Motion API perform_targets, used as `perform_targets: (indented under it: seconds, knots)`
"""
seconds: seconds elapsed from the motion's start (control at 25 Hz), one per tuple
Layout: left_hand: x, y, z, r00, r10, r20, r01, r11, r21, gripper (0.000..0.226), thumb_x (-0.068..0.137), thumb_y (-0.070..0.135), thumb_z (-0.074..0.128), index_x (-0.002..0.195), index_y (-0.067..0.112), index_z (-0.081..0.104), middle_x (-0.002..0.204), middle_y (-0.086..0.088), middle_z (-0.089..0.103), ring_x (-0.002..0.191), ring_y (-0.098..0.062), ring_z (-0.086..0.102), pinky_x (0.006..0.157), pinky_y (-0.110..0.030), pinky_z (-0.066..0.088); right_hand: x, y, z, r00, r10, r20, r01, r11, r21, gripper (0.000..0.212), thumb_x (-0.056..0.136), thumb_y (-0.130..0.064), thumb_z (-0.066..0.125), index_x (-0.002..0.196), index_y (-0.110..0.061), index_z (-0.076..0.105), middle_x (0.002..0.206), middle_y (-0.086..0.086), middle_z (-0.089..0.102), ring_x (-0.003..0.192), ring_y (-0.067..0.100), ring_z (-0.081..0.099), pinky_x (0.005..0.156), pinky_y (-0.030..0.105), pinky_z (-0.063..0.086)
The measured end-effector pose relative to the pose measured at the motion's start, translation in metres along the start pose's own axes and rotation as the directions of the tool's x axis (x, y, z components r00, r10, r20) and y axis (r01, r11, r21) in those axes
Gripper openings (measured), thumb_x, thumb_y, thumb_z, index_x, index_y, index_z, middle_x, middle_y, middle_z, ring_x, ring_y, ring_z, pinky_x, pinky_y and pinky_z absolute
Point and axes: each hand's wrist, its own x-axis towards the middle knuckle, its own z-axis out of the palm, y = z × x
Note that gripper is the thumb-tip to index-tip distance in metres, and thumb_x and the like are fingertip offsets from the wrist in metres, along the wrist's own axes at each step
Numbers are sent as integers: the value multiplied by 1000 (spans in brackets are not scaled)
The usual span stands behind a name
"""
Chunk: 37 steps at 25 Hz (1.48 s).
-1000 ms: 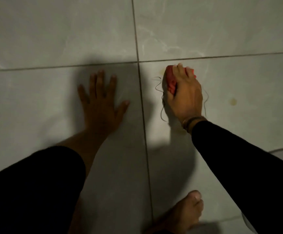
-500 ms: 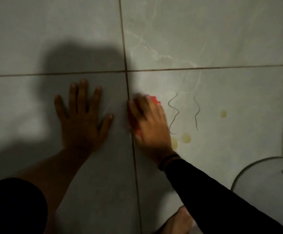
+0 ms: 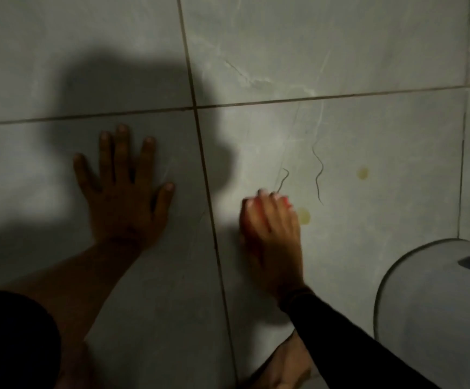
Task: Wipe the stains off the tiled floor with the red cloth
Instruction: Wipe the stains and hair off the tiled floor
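Note:
My right hand (image 3: 273, 228) presses the red cloth (image 3: 249, 217) onto the grey tiled floor (image 3: 368, 136); only red edges of the cloth show under the fingers. A yellowish stain (image 3: 304, 215) lies just right of that hand, touching its edge. A second yellowish stain (image 3: 363, 173) sits farther right. Two thin dark wavy threads (image 3: 318, 175) lie on the tile beyond the hand. My left hand (image 3: 124, 192) rests flat on the neighbouring tile, fingers spread, holding nothing.
A round white lidded container (image 3: 436, 310) stands at the lower right, close to my right forearm. A bare foot (image 3: 287, 363) shows at the bottom edge. Dark grout lines (image 3: 200, 130) cross between the hands. My shadow covers the left tiles.
My right hand has slid the cloth from the far end of the tile toward the grout line, then back right and nearer, beside the yellow stain. The view has shifted; the left hand stays planted.

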Motion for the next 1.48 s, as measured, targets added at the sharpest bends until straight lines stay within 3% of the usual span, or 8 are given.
perform_targets:
  seconds: [0.12, 0.36, 0.6, 0.76, 0.96, 1.16, 1.28, 1.48]
  knots:
    - [2, -1, 1, 1000, 9, 6, -9, 1000, -4, 81, 101, 58, 37, 172, 25, 14, 181, -15, 4, 167, -41, 3, 127, -72, 2, 62, -17, 2, 950, 251, -187, -242, 968, 71, 67, 101, -37, 57, 162, -15, 40, 171, 18, 37, 161, 43, 29, 133, 60, 22]
    - [2, -1, 1, 1000, 0, 18, 1, 1000, -29, 80, 101, 59, 35, 171, 26, 15, 181, -15, 1, 167, -39, 0, 127, -73, 2, -64, -23, 12, 997, -59, 51, 54, 995, 82, 59, 102, -35, 58, 158, -19, 46, 166, 14, 43, 154, 41, 36, 128, 67, 30]
    - [2, 0, 1, 1000, 19, -2, -19, 996, -86, 79, 101, 55, 37, 171, 23, 18, 180, -19, 5, 166, -44, 3, 125, -76, 4, 48, 105, -19, 767, 594, -244, -554, 804, 217, 69, 108, -44, 43, 168, -14, 26, 178, 13, 23, 165, 35, 19, 135, 58, 17]
    - [2, -1, 2, 1000, 2, -8, -3, 994, -105, 80, 100, 56, 34, 171, 23, 18, 180, -19, 5, 166, -45, 4, 124, -77, 7, 31, 112, -18, 891, 428, -150, -408, 901, 149, 71, 108, -42, 44, 169, -16, 21, 179, 10, 18, 167, 35, 13, 137, 50, 10]
    - [3, 0, 2, 1000, 5, -14, -6, 994, -108, 79, 99, 54, 38, 170, 23, 20, 179, -19, 7, 165, -46, 5, 123, -78, 10, 94, 151, -34, 708, 636, -309, -612, 770, 182, 70, 106, -45, 40, 164, -6, 35, 172, 23, 34, 160, 45, 30, 130, 62, 26]
    - [2, -1, 3, 1000, 3, 3, -3, 996, -94, 80, 101, 58, 31, 171, 23, 19, 180, -16, 4, 167, -42, 1, 124, -78, 4, 57, 61, -11, 995, 59, -76, -63, 997, -52, 68, 107, -44, 44, 166, -12, 31, 176, 19, 25, 165, 43, 19, 135, 59, 13]
    - [2, -1, 3, 1000, -11, 25, 13, 997, -78, 81, 100, 58, 33, 171, 24, 18, 181, -15, 2, 167, -40, 0, 125, -77, 4, -46, 68, -5, 971, 230, 69, -229, 973, -18, 71, 108, -50, 36, 168, -18, 19, 179, 14, 9, 167, 39, 7, 133, 66, 15]
    - [2, 0, 4, 1000, 1, 13, 0, 997, -71, 81, 100, 58, 34, 171, 24, 16, 181, -15, 2, 167, -41, 0, 125, -76, 4, 90, 102, -28, 794, 528, -302, -520, 847, 113, 68, 106, -42, 44, 164, -8, 35, 172, 22, 34, 160, 44, 30, 129, 64, 26]
